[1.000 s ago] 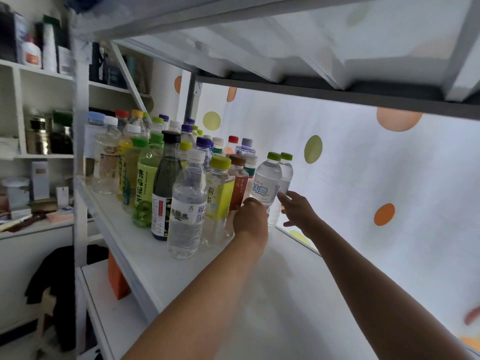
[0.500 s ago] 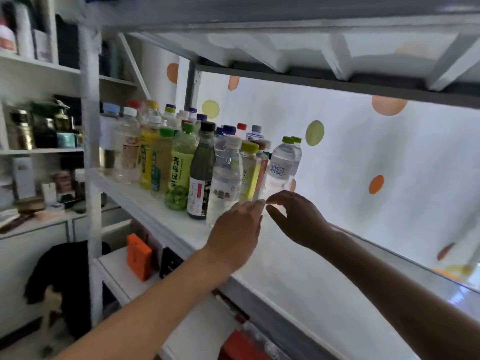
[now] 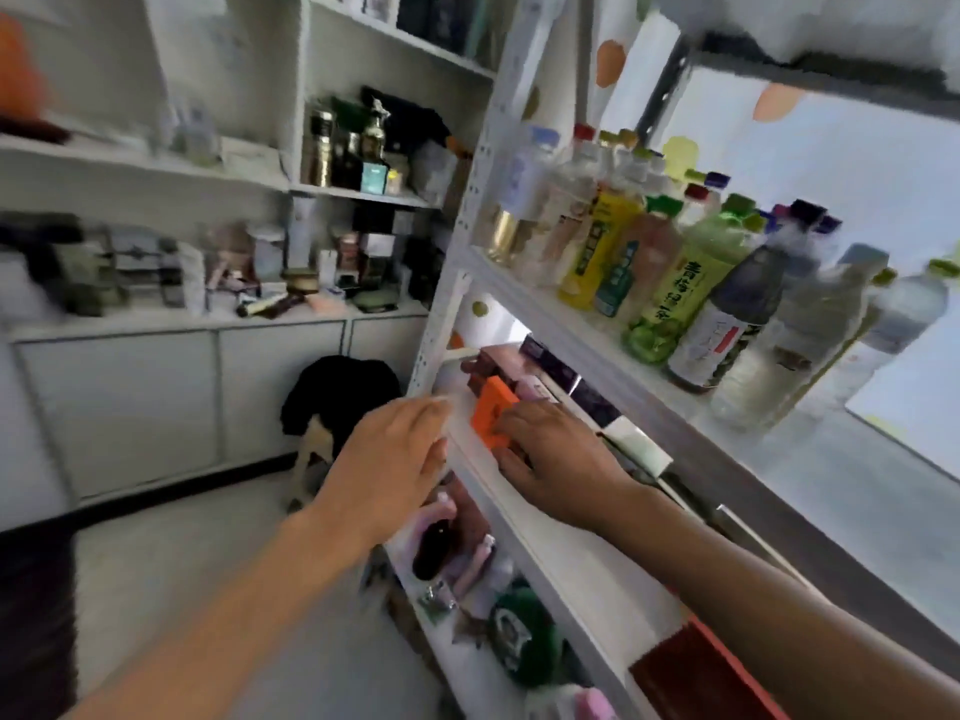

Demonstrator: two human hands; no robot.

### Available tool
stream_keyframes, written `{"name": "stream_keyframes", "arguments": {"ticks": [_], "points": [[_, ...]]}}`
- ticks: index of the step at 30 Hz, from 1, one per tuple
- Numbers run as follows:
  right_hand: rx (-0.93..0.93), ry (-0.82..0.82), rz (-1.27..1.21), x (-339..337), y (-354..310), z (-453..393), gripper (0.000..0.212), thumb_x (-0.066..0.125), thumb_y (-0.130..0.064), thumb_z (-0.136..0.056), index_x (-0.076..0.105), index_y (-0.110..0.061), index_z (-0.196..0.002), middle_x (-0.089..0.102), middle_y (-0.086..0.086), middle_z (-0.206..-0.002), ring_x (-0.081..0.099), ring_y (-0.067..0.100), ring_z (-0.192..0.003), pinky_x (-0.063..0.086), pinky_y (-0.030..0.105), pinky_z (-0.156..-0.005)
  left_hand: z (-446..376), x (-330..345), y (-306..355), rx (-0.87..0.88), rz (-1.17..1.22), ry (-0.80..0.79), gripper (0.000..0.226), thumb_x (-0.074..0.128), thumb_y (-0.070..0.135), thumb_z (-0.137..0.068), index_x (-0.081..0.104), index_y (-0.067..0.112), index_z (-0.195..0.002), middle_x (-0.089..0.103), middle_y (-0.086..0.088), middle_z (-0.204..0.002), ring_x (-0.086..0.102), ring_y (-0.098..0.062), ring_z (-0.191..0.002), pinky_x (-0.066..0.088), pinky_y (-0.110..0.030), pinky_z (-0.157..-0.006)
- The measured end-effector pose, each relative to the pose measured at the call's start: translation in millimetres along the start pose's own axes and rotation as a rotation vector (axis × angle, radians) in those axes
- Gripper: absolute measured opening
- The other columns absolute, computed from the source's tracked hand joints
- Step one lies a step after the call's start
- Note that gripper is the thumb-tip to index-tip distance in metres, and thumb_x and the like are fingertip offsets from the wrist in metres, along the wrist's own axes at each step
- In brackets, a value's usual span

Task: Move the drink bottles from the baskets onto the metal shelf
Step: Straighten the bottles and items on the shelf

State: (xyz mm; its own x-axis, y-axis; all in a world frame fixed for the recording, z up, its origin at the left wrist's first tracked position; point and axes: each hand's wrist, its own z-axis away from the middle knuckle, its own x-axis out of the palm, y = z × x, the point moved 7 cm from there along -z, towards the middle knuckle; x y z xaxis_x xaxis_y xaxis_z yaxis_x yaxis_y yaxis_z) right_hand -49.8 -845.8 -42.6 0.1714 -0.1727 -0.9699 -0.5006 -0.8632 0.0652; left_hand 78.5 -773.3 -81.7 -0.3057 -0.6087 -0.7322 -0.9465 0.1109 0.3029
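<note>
Motion blur smears the whole view. The drink bottles (image 3: 675,272) on the metal shelf (image 3: 582,335) have mostly unreadable labels, and the far rows hide behind the near ones. The clutter on the far left counter (image 3: 208,319) is too blurred to name. The right hand (image 3: 561,459) covers part of an orange box (image 3: 491,407). The frame's bottom edge cuts off both forearms.

Cluttered storeroom (stocked shelves (image 3: 540,314), cabinets (image 3: 171,402))
</note>
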Motion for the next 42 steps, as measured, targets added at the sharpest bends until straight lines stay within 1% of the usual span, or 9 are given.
{"name": "stream_keyframes", "arguments": {"ticks": [3, 7, 11, 13, 18, 23, 34, 39, 42], "points": [[-0.048, -0.061, -0.12, 51, -54, -42, 0.033, 0.048, -0.032, -0.089, 0.071, -0.012, -0.103, 0.07, 0.006, -0.101, 0.064, 0.03, -0.095, 0.052, 0.041, -0.085, 43, -10, -73, -0.168, 0.0, -0.021, 0.042, 0.041, 0.03, -0.088, 0.064, 0.004, -0.112, 0.067, -0.013, -0.106, 0.065, -0.032, -0.096, 0.056, -0.044, -0.082], [-0.139, -0.194, -0.196, 127, -123, -87, 0.031, 0.049, -0.029, -0.091, 0.069, -0.009, -0.103, 0.067, 0.006, -0.102, 0.061, 0.027, -0.097, 0.05, 0.038, -0.086, 119, -6, -163, -0.443, -0.009, -0.086, 0.038, 0.041, 0.03, -0.09, 0.062, 0.006, -0.11, 0.065, -0.013, -0.104, 0.063, -0.034, -0.09, 0.054, -0.041, -0.071], [-0.233, -0.338, -0.311, 215, -180, -115, 0.034, 0.042, -0.033, -0.091, 0.067, -0.013, -0.103, 0.064, 0.003, -0.103, 0.058, 0.026, -0.1, 0.048, 0.04, -0.088, 204, 7, -235, -0.737, -0.002, -0.13, 0.032, 0.047, 0.024, -0.097, 0.057, 0.008, -0.123, 0.061, -0.01, -0.119, 0.057, -0.03, -0.107, 0.051, -0.043, -0.086], [-0.267, -0.384, -0.363, 254, -201, -125, 0.031, 0.048, -0.029, -0.093, 0.068, -0.012, -0.11, 0.066, 0.006, -0.109, 0.059, 0.027, -0.104, 0.045, 0.037, -0.091, 242, 12, -258, -0.884, 0.013, -0.157, 0.035, 0.051, 0.02, -0.097, 0.054, 0.008, -0.13, 0.058, -0.009, -0.128, 0.055, -0.028, -0.115, 0.047, -0.04, -0.095], [-0.339, -0.548, -0.497, 344, -249, -148, 0.03, 0.053, -0.022, -0.097, 0.064, -0.009, -0.122, 0.062, 0.008, -0.122, 0.055, 0.028, -0.116, 0.041, 0.037, -0.099, 317, 14, -292, -1.215, -0.057, -0.196, 0.038, 0.05, 0.022, -0.098, 0.053, 0.008, -0.134, 0.057, -0.01, -0.132, 0.054, -0.026, -0.119, 0.04, -0.033, -0.101], [-0.376, -0.724, -0.568, 428, -287, -166, 0.033, 0.049, -0.023, -0.099, 0.06, -0.011, -0.127, 0.059, 0.007, -0.129, 0.053, 0.026, -0.118, 0.041, 0.037, -0.101, 350, 34, -332, -1.344, -0.124, -0.254, 0.038, 0.049, 0.021, -0.098, 0.052, 0.01, -0.135, 0.057, -0.009, -0.133, 0.053, -0.025, -0.12, 0.04, -0.032, -0.102], [0.076, -1.089, -0.62, 668, -332, -117, 0.038, 0.05, -0.026, -0.099, 0.054, -0.016, -0.135, 0.054, 0.003, -0.138, 0.052, 0.021, -0.123, 0.043, 0.034, -0.103, 473, 200, -448, -1.519, 0.085, -0.423, 0.047, 0.046, 0.021, -0.099, 0.04, 0.015, -0.144, 0.049, -0.004, -0.14, 0.046, -0.022, -0.127, 0.038, -0.034, -0.107], [0.337, -1.237, -0.645, 807, -364, -70, 0.036, 0.052, -0.026, -0.098, 0.055, -0.014, -0.132, 0.059, 0.006, -0.132, 0.056, 0.023, -0.119, 0.041, 0.028, -0.093, 567, 287, -507, -1.619, 0.133, -0.485, 0.049, 0.044, 0.023, -0.099, 0.035, 0.02, -0.147, 0.045, -0.003, -0.144, 0.042, -0.021, -0.131, 0.038, -0.036, -0.109], [0.495, -1.269, -0.696, 895, -380, -44, 0.036, 0.054, -0.028, -0.098, 0.055, -0.011, -0.13, 0.063, 0.009, -0.124, 0.059, 0.024, -0.114, 0.043, 0.028, -0.091, 618, 343, -539, -1.568, 0.139, -0.589, 0.051, 0.043, 0.02, -0.1, 0.03, 0.02, -0.15, 0.041, -0.005, -0.148, 0.039, -0.023, -0.133, 0.037, -0.036, -0.109]]}}
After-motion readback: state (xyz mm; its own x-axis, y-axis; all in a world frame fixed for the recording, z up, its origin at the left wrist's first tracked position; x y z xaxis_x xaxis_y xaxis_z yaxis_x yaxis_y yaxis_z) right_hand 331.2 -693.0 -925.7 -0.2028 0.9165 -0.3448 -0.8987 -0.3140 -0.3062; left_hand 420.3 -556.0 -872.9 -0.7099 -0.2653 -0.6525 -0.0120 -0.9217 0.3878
